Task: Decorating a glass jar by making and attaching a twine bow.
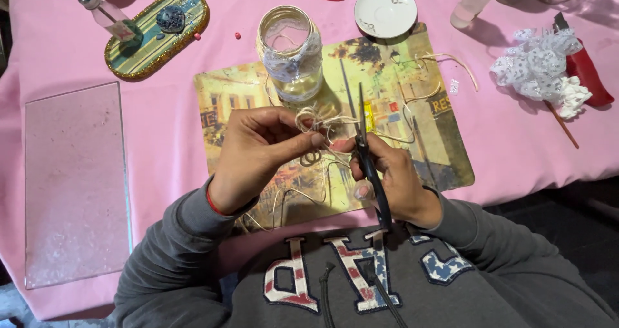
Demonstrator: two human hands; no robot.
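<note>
A table draped in a pink cloth [161, 154] filled nearly the whole view, its fabric lightly creased and evenly lit from above. A dark floor [567, 218] showed past the near right edge, and again at the lower left corner.

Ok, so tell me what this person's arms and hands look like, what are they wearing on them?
Both arms are in grey sweatshirt sleeves, pushed up a little from the wrists. The left hand is bare, with a thin red band round its wrist. The right hand is bare too, no rings or gloves visible.
</note>
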